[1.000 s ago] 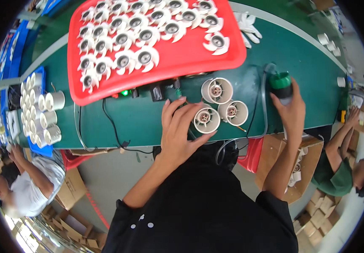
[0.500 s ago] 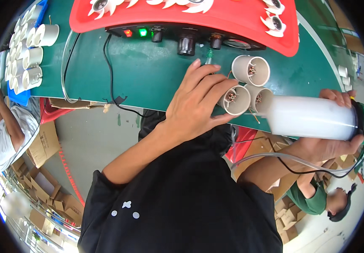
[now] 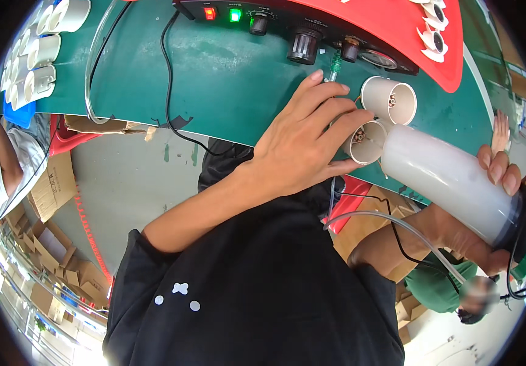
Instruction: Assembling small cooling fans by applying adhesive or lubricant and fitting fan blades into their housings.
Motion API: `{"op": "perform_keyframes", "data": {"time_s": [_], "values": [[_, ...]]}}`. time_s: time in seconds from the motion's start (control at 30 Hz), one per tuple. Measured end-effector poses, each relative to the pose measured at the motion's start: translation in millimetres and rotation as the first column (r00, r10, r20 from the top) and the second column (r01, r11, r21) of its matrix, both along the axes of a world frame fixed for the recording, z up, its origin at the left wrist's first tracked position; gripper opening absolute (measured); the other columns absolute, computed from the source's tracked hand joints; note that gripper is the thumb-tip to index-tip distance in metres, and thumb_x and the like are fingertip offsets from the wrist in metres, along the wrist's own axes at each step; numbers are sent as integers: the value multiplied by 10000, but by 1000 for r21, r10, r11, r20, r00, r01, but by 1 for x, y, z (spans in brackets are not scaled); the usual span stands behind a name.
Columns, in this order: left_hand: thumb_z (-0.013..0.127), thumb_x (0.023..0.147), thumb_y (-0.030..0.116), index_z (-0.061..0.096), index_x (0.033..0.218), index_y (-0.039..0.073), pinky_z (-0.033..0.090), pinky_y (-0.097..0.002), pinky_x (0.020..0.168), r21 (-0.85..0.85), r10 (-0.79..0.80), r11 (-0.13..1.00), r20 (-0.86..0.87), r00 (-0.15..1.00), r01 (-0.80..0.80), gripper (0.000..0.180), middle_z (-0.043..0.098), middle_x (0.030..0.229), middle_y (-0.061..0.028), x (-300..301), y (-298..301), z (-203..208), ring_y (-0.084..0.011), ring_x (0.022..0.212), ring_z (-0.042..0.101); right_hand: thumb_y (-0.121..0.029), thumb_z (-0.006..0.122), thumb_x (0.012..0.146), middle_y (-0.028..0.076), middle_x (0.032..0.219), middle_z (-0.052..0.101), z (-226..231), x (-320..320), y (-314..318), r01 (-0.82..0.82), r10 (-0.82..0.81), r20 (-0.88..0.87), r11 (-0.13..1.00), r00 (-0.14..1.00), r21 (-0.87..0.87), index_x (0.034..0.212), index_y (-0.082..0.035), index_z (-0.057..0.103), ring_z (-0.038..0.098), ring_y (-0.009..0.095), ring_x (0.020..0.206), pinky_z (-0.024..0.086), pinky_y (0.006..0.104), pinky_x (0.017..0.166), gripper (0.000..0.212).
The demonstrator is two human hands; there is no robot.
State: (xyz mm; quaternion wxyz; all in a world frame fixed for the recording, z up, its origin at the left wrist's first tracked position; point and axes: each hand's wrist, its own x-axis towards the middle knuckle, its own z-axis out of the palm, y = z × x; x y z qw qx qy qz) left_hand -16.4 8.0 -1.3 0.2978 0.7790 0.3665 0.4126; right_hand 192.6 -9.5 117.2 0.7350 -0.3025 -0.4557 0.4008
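Note:
My left hand (image 3: 308,137) is closed around the near white plastic cup (image 3: 375,150), its fingertips on the rim. A copper-wound part sits inside this cup, and its open mouth faces right. My right hand (image 3: 499,171) grips a large translucent dispensing syringe (image 3: 449,183) filled with white material, fingers over the top and thumb below, near its black cap. The syringe lies tilted, its narrow end pointing at the held cup's mouth; whether the tip touches is too small to tell. Just behind stands another white cup (image 3: 391,100) with a copper winding inside.
A black control box (image 3: 275,33) with knobs and lit switches stands behind, under a red tray (image 3: 443,67) of white fan wheels. Many white cups (image 3: 43,52) stand at the left. A tube (image 3: 397,221) runs to the syringe. Co-workers are at left and right; one hand (image 3: 500,129) shows.
The syringe has swung from nearly level to a slant, its capped end lower, and its narrow end now meets the cup in my left hand. The whole view has shifted slightly.

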Motion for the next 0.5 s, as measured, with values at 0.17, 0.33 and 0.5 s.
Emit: {"op": "perform_keyframes", "data": {"time_s": [0.17,0.33,0.5], "values": [[879,548,216,638,1167,109,360,-536,1081,-14,3,1000,20,1000,-3,672,622,1071,-54,-1,0,-2,-279,1151,534,-594,814,561,111,1028,479,-3,1,-2,47,-46,88,999,995,-8,1123,36,517,449,263,946,338,427,887,895],[881,557,218,638,1162,107,365,-538,1078,-15,10,1000,18,1000,-9,662,621,1069,-53,1,0,-2,-281,1143,537,-619,798,567,115,1045,478,-4,10,-2,37,-36,103,999,994,-2,1038,9,521,447,268,950,331,432,898,833],[884,551,226,637,1171,108,365,-535,1082,-1,4,1000,34,999,-4,678,619,1065,-52,2,0,-3,-280,1138,536,-576,838,530,102,1029,474,-3,19,-8,86,-85,-13,995,996,44,997,24,507,439,260,967,321,417,903,829]]}}
